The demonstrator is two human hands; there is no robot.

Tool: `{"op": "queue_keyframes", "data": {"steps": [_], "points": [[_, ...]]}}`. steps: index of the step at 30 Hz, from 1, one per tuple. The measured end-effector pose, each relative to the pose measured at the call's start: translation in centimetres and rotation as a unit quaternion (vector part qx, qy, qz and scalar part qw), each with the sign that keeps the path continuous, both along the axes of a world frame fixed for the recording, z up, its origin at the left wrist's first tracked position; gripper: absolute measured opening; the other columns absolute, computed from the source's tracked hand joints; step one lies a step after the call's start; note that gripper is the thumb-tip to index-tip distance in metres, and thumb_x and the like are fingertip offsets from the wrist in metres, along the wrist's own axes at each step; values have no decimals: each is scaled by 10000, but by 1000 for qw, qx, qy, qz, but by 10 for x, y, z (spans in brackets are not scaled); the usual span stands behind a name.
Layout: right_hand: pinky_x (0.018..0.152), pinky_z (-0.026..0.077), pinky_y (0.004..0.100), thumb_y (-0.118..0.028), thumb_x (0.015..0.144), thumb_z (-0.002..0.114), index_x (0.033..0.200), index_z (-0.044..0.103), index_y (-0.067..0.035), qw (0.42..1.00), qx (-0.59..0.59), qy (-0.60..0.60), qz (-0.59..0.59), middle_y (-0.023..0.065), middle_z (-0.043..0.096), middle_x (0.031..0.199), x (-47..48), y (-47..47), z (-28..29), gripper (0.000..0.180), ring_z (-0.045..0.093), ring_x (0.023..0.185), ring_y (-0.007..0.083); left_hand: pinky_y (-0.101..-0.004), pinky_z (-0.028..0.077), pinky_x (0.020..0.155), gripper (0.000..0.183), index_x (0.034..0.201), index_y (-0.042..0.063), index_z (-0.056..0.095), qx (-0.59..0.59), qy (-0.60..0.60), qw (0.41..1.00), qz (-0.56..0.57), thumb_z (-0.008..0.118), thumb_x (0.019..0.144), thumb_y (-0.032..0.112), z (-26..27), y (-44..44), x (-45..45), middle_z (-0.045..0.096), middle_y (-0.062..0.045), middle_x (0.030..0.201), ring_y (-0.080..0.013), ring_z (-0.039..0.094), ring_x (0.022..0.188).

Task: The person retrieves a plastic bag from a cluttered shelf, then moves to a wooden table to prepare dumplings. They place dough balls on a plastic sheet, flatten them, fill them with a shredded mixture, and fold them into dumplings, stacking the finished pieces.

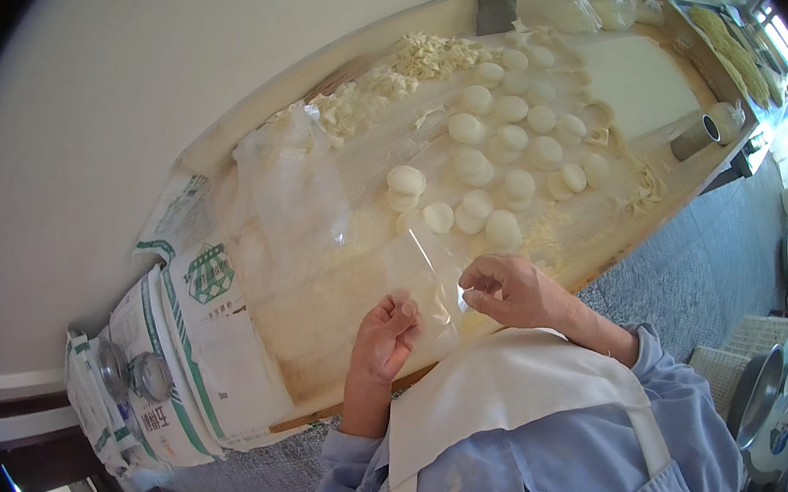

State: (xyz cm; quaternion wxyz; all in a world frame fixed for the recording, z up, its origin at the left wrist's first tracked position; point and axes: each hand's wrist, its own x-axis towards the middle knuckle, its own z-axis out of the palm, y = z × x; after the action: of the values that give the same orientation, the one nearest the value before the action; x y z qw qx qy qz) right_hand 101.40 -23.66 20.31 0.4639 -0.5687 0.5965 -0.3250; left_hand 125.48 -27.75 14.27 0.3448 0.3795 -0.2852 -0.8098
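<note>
A clear plastic bag [436, 292] is stretched between my two hands, over the near edge of the floured board [328, 304]. My left hand [390, 330] pinches one side of the bag between thumb and fingers. On the opposite side, my right hand [512, 291] has its fingertips curled onto the film. Just beyond my right hand lie several small stacks of round dough wrappers [503, 230]. The closest on the left is a pale round [438, 218] beside the bag's top edge. Further left, a larger sheet of clear plastic [284, 178] rests on the board.
Dough scraps [434, 55] are heaped along the back, near a cleaver [498, 4] against the wall. A flat dough sheet [637, 80], a hollow cylinder [695, 137] and bagged dough [575, 12] occupy the right end. Printed flour sacks [220, 353] and glass bowls [151, 376] stand left.
</note>
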Motion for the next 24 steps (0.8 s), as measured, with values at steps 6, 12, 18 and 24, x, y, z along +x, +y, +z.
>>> {"op": "queue_keyframes", "data": {"steps": [6,12,18,24], "points": [[677,519,295,-138,903,661,1032,637,-6,999,15,-24,33,69,652,842,10,1,2,186,631,763,145,-223,449,665,164,1083,33,618,3,26,999,-38,658,938,100,-18,7,0,617,-7,874,-90,553,738],[690,524,291,-147,906,671,1071,610,9,998,27,-37,53,75,669,867,20,-6,5,234,645,782,140,-260,496,706,132,1021,46,630,-80,-1,997,16,688,925,115,-19,2,-25,636,-5,849,-94,586,742],[700,537,292,-148,893,704,1083,603,23,998,20,-31,46,82,685,879,28,-16,0,275,659,777,137,-265,515,740,196,1007,39,654,-63,64,995,32,757,876,142,3,-5,-32,675,-34,906,-110,622,799],[684,535,285,-138,872,734,1023,636,44,996,49,-40,70,70,679,832,33,-12,-12,256,642,765,104,-280,527,718,304,1010,5,671,-146,-31,989,-6,807,835,212,11,-2,-33,684,-35,925,-120,634,795]]}}
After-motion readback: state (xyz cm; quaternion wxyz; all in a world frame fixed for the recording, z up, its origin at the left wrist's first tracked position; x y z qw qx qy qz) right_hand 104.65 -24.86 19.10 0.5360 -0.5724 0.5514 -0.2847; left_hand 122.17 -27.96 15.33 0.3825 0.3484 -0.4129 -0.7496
